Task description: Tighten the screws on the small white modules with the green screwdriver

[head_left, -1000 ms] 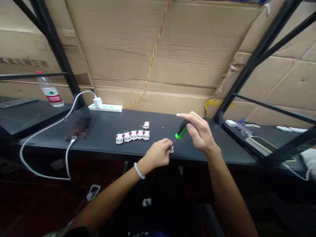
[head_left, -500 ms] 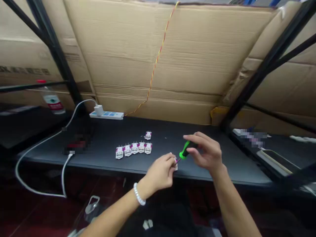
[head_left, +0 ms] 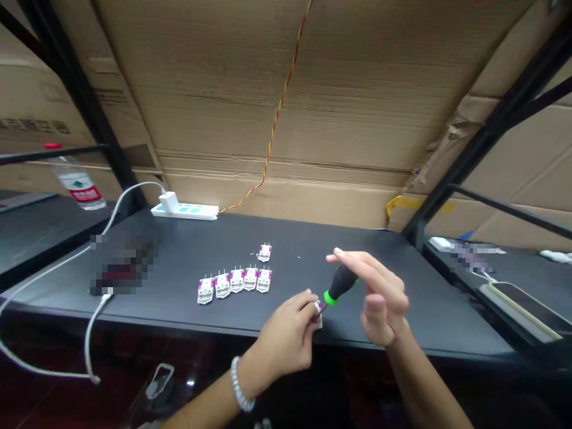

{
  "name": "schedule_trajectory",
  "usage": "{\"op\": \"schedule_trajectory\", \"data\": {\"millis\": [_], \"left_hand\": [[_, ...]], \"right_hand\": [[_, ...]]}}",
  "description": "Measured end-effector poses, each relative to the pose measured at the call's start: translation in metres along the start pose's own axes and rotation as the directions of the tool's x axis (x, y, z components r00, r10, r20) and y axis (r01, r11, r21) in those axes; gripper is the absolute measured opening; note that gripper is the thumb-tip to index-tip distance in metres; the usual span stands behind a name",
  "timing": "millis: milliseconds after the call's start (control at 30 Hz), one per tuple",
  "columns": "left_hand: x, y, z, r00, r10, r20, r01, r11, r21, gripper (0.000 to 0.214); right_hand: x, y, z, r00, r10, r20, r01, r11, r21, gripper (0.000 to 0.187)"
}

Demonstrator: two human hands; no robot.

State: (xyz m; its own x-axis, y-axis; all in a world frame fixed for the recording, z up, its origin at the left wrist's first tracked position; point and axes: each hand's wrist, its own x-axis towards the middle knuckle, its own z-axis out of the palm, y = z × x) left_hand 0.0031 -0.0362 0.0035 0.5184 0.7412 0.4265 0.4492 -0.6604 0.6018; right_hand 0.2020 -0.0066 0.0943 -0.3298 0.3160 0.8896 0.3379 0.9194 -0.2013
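Observation:
My left hand point(head_left: 286, 333), with a beaded bracelet on its wrist, pinches a small white-and-purple part point(head_left: 319, 322) at the front edge of the black tabletop. Its fingers hide most of that part. A screwdriver point(head_left: 342, 282) with a black and green handle leans to the right, its tip down at the held part. My right hand point(head_left: 382, 295) is beside the handle, fingers stretched out over its top and thumb apart from it. To the left, several similar white-and-purple parts point(head_left: 236, 280) stand in a row, with a single one point(head_left: 264, 252) behind them.
A white power strip point(head_left: 187, 211) with a plugged-in charger lies at the back left. A white cable point(head_left: 93, 322) loops over the left front edge. A bottle point(head_left: 81, 185) and a phone point(head_left: 531, 307) rest beyond the black frame posts. Cardboard point(head_left: 339, 119) walls the back.
The right thumb has come away from the screwdriver handle and the fingers have straightened. My left hand keeps its grip on the part. The camera view has shifted slightly.

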Motion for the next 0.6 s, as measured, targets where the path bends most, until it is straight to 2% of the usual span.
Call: {"op": "schedule_trajectory", "data": {"millis": [67,167,300,533,600], "left_hand": [[0.001,0.003,0.0,1.0,-0.002,0.005,0.002,1.0,0.004,0.022],[0.001,0.007,0.001,1.0,-0.016,-0.016,0.017,0.999,0.031,0.021],[0.001,0.01,0.005,0.998,-0.034,-0.045,0.036,0.998,0.052,0.019],[0.004,0.01,0.005,0.994,-0.08,-0.076,0.086,0.994,0.072,0.017],[0.004,0.009,0.005,0.994,-0.082,-0.072,0.089,0.992,0.092,0.017]], "right_hand": [[0.006,-0.003,-0.006,0.986,0.075,0.151,-0.084,0.995,0.055,0.054],[0.019,-0.007,-0.014,0.969,0.087,0.232,-0.107,0.991,0.076,0.055],[0.031,-0.011,-0.013,0.98,0.056,0.191,-0.066,0.997,0.044,0.032],[0.022,-0.008,-0.001,0.993,-0.042,0.108,0.054,0.992,-0.111,0.028],[0.02,-0.008,-0.001,0.991,-0.038,0.131,0.05,0.995,-0.09,0.032]]}}
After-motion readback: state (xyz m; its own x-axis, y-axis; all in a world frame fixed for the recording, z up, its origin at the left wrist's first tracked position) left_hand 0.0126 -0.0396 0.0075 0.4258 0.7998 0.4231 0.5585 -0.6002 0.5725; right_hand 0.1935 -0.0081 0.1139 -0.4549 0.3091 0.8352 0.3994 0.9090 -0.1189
